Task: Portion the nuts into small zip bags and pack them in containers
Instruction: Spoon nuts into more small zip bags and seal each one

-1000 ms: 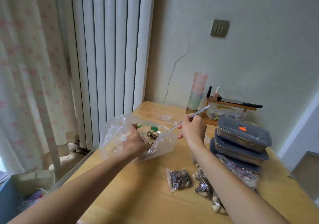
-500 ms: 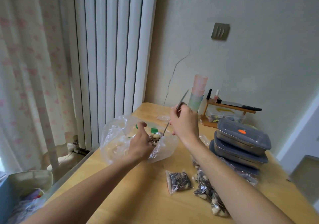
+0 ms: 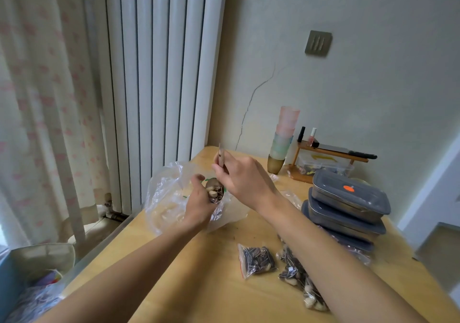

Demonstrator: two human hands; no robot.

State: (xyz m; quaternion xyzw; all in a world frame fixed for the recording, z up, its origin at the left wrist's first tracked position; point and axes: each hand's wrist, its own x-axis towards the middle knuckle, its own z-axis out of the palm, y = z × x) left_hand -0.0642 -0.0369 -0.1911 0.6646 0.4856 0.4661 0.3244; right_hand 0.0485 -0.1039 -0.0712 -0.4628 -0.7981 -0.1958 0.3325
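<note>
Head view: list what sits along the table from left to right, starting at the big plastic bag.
Big plastic bag → left hand → spoon → right hand → stacked cups → wooden rack → lidded containers.

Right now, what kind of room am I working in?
Most likely a room in a home, not a shop or factory: a wooden table in a corner, a tall white radiator beside a patterned curtain, and nail polish bottles on a small shelf.
</note>
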